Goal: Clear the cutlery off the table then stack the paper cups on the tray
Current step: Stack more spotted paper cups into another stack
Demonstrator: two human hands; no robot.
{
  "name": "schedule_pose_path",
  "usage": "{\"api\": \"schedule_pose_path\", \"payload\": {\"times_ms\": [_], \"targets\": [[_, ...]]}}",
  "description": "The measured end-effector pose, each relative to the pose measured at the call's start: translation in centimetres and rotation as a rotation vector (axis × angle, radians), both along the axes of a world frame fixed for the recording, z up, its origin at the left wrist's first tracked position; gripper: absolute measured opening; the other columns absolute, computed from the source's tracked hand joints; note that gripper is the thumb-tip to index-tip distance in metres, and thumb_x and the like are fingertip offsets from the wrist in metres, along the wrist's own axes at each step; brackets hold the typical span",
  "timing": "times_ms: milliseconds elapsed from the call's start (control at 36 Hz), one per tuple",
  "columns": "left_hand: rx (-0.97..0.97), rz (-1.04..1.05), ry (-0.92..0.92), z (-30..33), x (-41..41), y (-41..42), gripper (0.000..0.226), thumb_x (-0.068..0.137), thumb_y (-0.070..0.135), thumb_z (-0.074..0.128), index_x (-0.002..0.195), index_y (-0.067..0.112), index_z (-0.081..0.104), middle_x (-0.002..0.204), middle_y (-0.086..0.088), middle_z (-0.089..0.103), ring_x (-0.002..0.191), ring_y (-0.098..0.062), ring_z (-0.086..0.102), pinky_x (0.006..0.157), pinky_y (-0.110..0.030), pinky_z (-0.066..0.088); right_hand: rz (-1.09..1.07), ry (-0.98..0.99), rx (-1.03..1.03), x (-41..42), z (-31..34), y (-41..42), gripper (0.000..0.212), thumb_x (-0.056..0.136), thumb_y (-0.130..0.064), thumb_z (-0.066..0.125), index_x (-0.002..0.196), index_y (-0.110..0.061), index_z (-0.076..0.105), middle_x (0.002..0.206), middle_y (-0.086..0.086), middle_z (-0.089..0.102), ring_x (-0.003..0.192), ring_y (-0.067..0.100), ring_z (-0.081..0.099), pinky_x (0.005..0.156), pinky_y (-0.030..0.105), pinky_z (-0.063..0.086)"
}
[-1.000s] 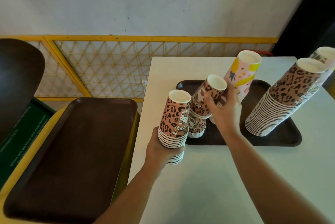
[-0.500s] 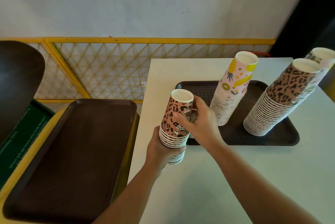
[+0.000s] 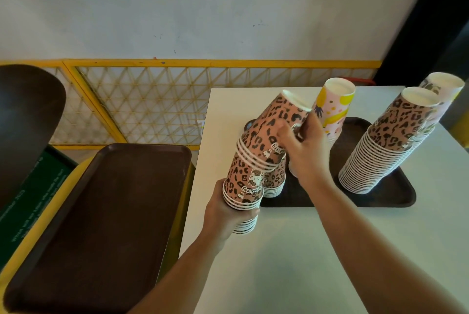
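Cutlery: none showed on the white surface (image 3: 291, 250); that part looked done.
Stacks on tray: a tall leopard stack (image 3: 380, 146), a yellow-patterned stack (image 3: 332, 108) and a short leopard stack (image 3: 275, 179) stood on the brown tray (image 3: 380, 199), centre right of frame.
Left hand (image 3: 228, 214): fingers wrapped round the base of a held stack (image 3: 243, 186), lower centre.
Right hand (image 3: 304, 146): fingers curled on a tilted bundle of cups (image 3: 269, 131), its mouth over the held stack.
Left to do: seat the bundle, then set the merged stack on the tray.
Room: the tray's front left corner seemed free; the surface's left edge ran close beside the left hand.

one head-worn view; looks forward and down, close over the table (image 3: 291, 263) edge
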State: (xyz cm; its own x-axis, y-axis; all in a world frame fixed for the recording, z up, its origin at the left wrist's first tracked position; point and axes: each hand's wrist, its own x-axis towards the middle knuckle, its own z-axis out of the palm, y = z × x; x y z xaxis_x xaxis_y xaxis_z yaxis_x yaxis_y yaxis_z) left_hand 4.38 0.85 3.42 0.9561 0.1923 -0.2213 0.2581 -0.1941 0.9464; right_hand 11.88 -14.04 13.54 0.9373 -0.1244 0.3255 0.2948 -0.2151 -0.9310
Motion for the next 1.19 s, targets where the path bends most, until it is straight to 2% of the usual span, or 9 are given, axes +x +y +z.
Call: {"api": "schedule_pose_path", "payload": {"times_ms": [56, 167, 250, 417, 528, 722, 917, 1056, 1195], "targets": [[-0.011, 0.016, 0.005, -0.1, 0.0, 0.0, 0.077, 0.052, 0.01, 0.091, 0.117, 0.023, 0.052, 0.106, 0.008, 0.067, 0.099, -0.011, 0.063, 0.077, -0.024, 0.05, -0.067, -0.04, 0.017, 0.6, 0.8, -0.7, 0.025, 0.077, -0.037, 0.065, 0.095, -0.024, 0.053, 0.089, -0.006, 0.065, 0.082, -0.002, 0.063, 0.07, 0.015, 0.052], [-0.024, 0.027, 0.015, -0.1, -0.1, 0.0, 0.075, 0.053, 0.009, 0.091, 0.115, 0.024, 0.052, 0.105, 0.009, 0.067, 0.098, -0.009, 0.063, 0.078, -0.024, 0.05, -0.233, -0.081, -0.074, 2.3, 1.0, -2.3, 0.05, 0.072, -0.056, 0.058, 0.102, -0.016, 0.053, 0.096, -0.003, 0.065, 0.095, 0.016, 0.063, 0.086, 0.046, 0.051], [-0.028, 0.025, 0.014, 0.1, -0.2, 0.0, 0.072, 0.054, 0.008, 0.09, 0.112, 0.028, 0.051, 0.104, 0.011, 0.066, 0.097, -0.006, 0.062, 0.073, -0.018, 0.047, -0.253, -0.059, -0.177, 3.0, -0.2, -2.6, 0.06, 0.071, -0.059, 0.059, 0.115, -0.021, 0.048, 0.106, -0.003, 0.064, 0.102, 0.019, 0.061, 0.088, 0.052, 0.049], [-0.054, 0.024, 0.029, 0.6, -0.1, -0.2, 0.073, 0.056, 0.006, 0.088, 0.113, 0.028, 0.049, 0.103, 0.013, 0.064, 0.096, -0.003, 0.059, 0.071, -0.015, 0.044, -0.139, 0.023, -0.277, 2.3, -3.0, -2.1, 0.064, 0.073, -0.04, 0.074, 0.123, -0.011, 0.048, 0.115, 0.007, 0.061, 0.106, 0.022, 0.059, 0.088, 0.038, 0.051], [-0.061, 0.032, 0.032, 0.6, -0.2, -0.2, 0.072, 0.055, 0.005, 0.088, 0.112, 0.029, 0.05, 0.104, 0.011, 0.065, 0.098, -0.008, 0.061, 0.074, -0.019, 0.047, -0.07, 0.032, -0.357, 1.6, -4.0, -1.6, 0.07, 0.074, -0.035, 0.074, 0.131, -0.01, 0.043, 0.125, 0.003, 0.054, 0.115, 0.009, 0.047, 0.091, 0.016, 0.031], [-0.057, 0.04, 0.008, 0.6, -0.2, -0.4, 0.075, 0.055, 0.008, 0.089, 0.116, 0.027, 0.05, 0.105, 0.01, 0.065, 0.099, -0.01, 0.062, 0.074, -0.02, 0.048, 0.136, -0.054, -0.333, -1.7, -3.1, 0.5, 0.075, 0.07, -0.057, 0.06, 0.132, -0.017, 0.042, 0.121, -0.007, 0.05, 0.106, -0.007, 0.048, 0.086, 0.001, 0.035], [-0.022, 0.022, -0.001, 0.7, -0.3, -0.7, 0.077, 0.054, 0.013, 0.09, 0.117, 0.029, 0.048, 0.107, 0.01, 0.064, 0.1, -0.011, 0.061, 0.075, -0.019, 0.048, 0.197, 0.073, -0.344, -3.0, -3.6, 1.9, 0.064, 0.073, -0.041, 0.073, 0.127, -0.021, 0.046, 0.117, -0.006, 0.06, 0.109, 0.009, 0.057, 0.09, 0.034, 0.052], [0.043, 0.02, -0.02, 0.8, -0.5, -0.7, 0.073, 0.057, 0.016, 0.089, 0.115, 0.03, 0.047, 0.104, 0.015, 0.063, 0.096, -0.006, 0.06, 0.07, -0.013, 0.046, 0.159, 0.072, -0.303, -2.7, -3.6, 1.8, 0.06, 0.074, -0.036, 0.073, 0.125, -0.019, 0.046, 0.115, -0.002, 0.061, 0.108, 0.014, 0.057, 0.085, 0.031, 0.053], [0.051, 0.003, -0.043, 0.8, -0.6, -0.6, 0.075, 0.058, 0.016, 0.089, 0.118, 0.03, 0.046, 0.109, 0.013, 0.061, 0.1, -0.007, 0.059, 0.073, -0.014, 0.048, 0.111, 0.077, -0.232, -1.9, -3.0, 1.2, 0.057, 0.075, -0.029, 0.072, 0.126, -0.018, 0.048, 0.11, -0.007, 0.062, 0.098, 0.004, 0.059, 0.076, 0.012, 0.05]]}}
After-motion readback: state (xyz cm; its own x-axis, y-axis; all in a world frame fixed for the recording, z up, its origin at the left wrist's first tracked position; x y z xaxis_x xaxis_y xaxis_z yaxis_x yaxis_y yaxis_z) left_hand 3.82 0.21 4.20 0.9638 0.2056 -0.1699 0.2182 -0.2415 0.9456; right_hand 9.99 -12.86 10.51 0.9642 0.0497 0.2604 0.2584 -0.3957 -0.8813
